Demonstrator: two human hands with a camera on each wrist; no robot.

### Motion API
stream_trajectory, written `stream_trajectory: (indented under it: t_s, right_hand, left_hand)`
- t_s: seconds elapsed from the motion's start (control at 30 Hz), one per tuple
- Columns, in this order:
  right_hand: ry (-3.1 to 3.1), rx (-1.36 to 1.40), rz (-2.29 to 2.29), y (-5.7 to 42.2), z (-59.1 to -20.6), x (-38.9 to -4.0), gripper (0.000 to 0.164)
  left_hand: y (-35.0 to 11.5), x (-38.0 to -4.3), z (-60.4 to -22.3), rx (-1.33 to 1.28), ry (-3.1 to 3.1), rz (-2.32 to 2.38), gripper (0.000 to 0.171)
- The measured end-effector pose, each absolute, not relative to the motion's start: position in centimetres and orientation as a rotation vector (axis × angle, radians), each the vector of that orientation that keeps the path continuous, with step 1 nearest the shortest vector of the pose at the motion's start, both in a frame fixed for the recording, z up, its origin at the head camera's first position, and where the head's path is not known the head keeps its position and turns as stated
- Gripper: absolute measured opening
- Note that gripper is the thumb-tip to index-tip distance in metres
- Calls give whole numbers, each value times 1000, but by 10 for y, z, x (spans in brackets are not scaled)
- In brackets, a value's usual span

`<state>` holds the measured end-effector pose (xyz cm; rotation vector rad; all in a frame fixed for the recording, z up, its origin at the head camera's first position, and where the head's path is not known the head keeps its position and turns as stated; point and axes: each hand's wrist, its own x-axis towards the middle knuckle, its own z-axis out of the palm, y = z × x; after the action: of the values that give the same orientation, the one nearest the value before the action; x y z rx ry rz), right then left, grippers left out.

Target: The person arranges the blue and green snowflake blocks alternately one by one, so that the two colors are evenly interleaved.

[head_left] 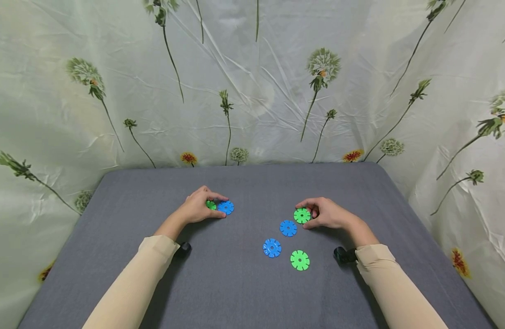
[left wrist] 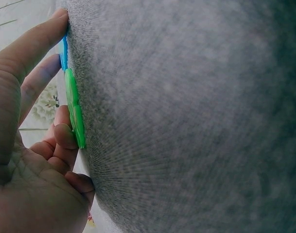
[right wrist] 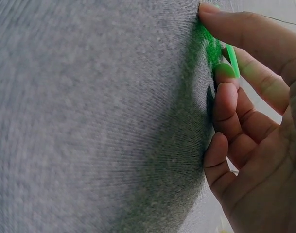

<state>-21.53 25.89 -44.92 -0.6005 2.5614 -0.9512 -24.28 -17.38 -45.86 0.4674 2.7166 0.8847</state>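
Observation:
Slotted round plastic discs lie on the grey cloth. On the left side, my left hand (head_left: 196, 206) holds a blue disc (head_left: 225, 207) by its edges between thumb and forefinger. A green disc (head_left: 211, 205) lies beside it toward the palm, partly covered by that hand; in the left wrist view this green disc (left wrist: 74, 108) rests against the cloth. Right of centre, my right hand (head_left: 328, 214) pinches another green disc (head_left: 302, 215). The right wrist view shows that disc (right wrist: 233, 60) tilted above the cloth, with a green glow under it.
Nearest the right hand lies a blue disc (head_left: 288, 228). Closer to me are a second blue disc (head_left: 272, 247) and a green disc (head_left: 300, 260). A grey cloth covers the table (head_left: 227, 283); a flower-printed curtain (head_left: 260, 91) hangs behind and at both sides.

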Motion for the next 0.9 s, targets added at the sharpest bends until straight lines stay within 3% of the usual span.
stream_trajectory:
  t_s: [0.9]
  right_hand:
    - [2560, -606, -1070, 259, -447, -229, 48]
  left_hand:
    - [-174, -244, -459, 454, 2722, 897, 49]
